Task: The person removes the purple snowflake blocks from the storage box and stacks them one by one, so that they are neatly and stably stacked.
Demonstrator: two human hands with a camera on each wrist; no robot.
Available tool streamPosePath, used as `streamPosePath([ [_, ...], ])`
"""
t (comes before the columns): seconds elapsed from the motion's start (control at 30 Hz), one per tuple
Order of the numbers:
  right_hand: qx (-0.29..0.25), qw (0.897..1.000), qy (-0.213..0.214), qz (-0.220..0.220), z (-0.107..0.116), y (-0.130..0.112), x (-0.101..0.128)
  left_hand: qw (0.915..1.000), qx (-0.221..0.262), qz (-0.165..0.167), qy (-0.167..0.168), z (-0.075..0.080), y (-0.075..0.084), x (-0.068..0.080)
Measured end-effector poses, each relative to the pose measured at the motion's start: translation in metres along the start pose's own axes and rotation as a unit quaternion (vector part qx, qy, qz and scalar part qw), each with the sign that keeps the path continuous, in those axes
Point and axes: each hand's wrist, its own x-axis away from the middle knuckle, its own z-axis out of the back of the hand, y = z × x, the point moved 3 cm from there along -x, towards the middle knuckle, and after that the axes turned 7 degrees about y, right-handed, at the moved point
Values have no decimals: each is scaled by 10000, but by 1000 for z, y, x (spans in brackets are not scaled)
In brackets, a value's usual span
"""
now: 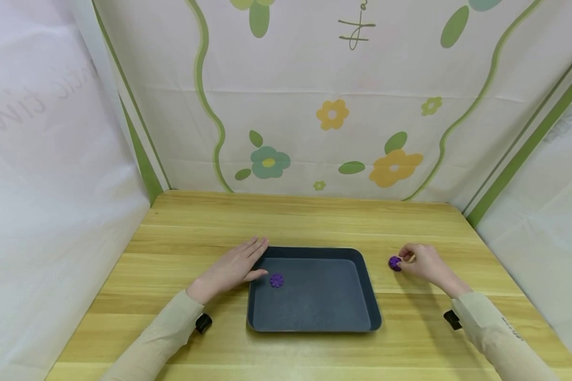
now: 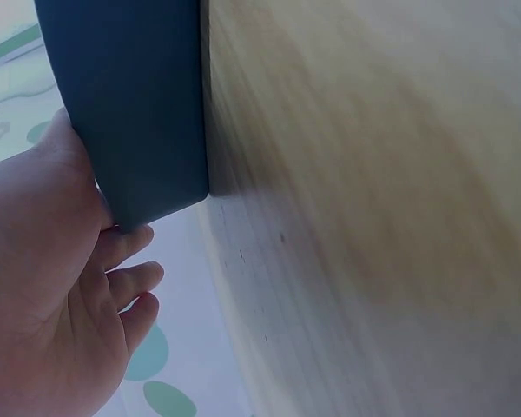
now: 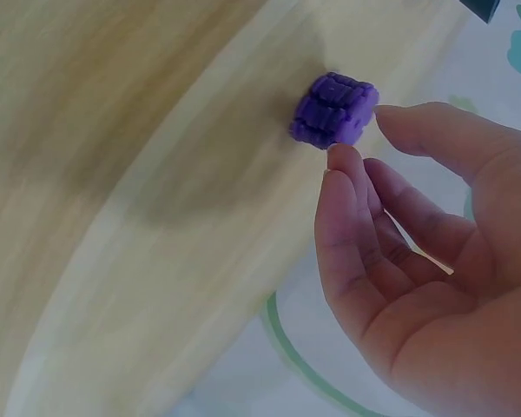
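Observation:
A dark grey rectangular tray [image 1: 314, 317] lies on the table. My left hand [image 1: 233, 267] rests at its far left corner, fingers extended, thumb over the left rim. From below, the left wrist view shows this hand [image 2: 61, 287] against the tray's outer wall [image 2: 143, 104]. Inside the tray, near that thumb, lies one flat purple snowflake disc [image 1: 276, 280]. Right of the tray, my right hand [image 1: 426, 263] pinches at a small stack of purple snowflake discs [image 1: 394, 263]. Up close, thumb and fingertips meet the end of the stack [image 3: 334, 110]; several layers show.
A wooden table [image 1: 195, 211] extends around the tray. Printed white cloth [image 1: 286, 106] stands behind it, and cloth walls flank both sides. A black wrist device [image 1: 453, 319] sits by the right sleeve, another [image 1: 203, 323] by the left.

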Motion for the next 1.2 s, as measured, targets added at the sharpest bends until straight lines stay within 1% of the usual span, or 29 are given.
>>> streamPosePath([
  [0.13, 5, 10000, 77, 46, 2, -5, -1, 10000, 33, 27, -38, 0, 0, 0],
  [0.33, 52, 9998, 68, 158, 0, -21, -5, 9999, 71, 38, -60, 0, 0, 0],
  [0.5, 38, 9989, 193, 432, -1, -35, -9, 9999, 101, 30, -33, 0, 0, 0],
  [0.8, -9, 9981, 152, 604, -1, -62, -14, 10000, 41, 9, 36, -1, 0, 0],
  [0.93, -55, 9968, 153, 777, -1, -75, -15, 10000, 17, -14, 50, -1, -1, 1],
  [1.07, -63, 9948, 199, 997, -2, -87, -16, 10000, 17, -14, 24, -1, -1, 1],
  [1.2, -95, 9938, 108, 1106, -5, -96, -19, 10000, 43, 38, -50, -1, -1, 1],
])
